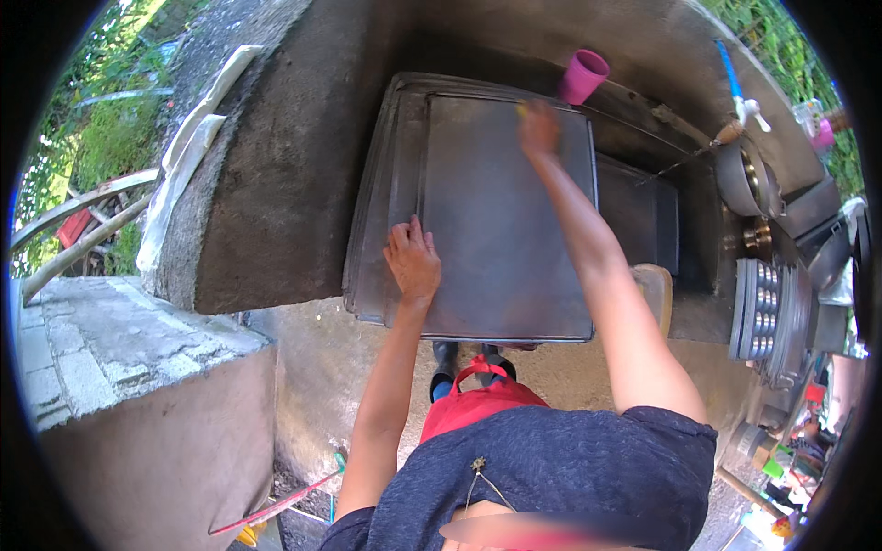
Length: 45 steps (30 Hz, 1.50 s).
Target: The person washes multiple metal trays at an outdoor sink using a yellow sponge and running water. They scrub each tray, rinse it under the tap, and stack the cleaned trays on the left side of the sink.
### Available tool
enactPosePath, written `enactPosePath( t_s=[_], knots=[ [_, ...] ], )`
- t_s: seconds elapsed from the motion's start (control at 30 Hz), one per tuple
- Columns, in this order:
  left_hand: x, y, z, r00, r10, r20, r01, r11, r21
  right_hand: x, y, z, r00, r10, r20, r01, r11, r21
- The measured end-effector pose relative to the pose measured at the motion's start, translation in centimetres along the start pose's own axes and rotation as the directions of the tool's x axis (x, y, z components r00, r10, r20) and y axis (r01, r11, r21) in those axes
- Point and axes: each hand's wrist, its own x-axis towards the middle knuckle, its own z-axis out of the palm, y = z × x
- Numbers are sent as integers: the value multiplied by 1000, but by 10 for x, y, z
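A rectangular metal baking tray [506, 227] lies on top of a stack of similar trays [375, 206] in front of me. My left hand [413, 265] rests palm down on the tray's left rim, its fingers partly spread. Near the far right corner, my right hand [541, 131] presses on the tray surface, blurred by motion. A bit of yellow shows at its fingertips, apparently a sponge [522, 110], mostly hidden by the hand. Just beyond that hand stands a pink plastic cup [584, 77].
Concrete basin walls [275, 151] surround the stack. At the right are a tap [750, 110] on a blue pipe, metal pots [737, 179], a muffin tin [765, 310] and more trays [630, 206]. A pale plastic container [654, 296] sits beside my right arm. A block ledge [83, 351] stands left.
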Motion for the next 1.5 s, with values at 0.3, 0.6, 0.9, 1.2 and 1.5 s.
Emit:
enactPosePath(
  t_s=[0.3,0.6,0.9,1.2,1.5],
  knots=[
    [-5,-4,-1,995,-100,-29,84,934,-347,-94,-186,-78,763,-543,350,398,822,408],
    [87,-15,12,983,-26,184,55,987,-153,-197,-195,-132,878,-432,204,131,629,766],
    [70,-4,44,993,-25,-114,44,986,163,-325,-111,-270,876,-398,271,218,829,515],
    [74,-12,47,994,56,-89,-38,980,194,-92,38,-144,992,-125,-21,127,984,124],
    [72,-17,50,992,84,-97,-59,969,241,-156,-165,-170,810,-351,470,413,910,-34]
  ],
)
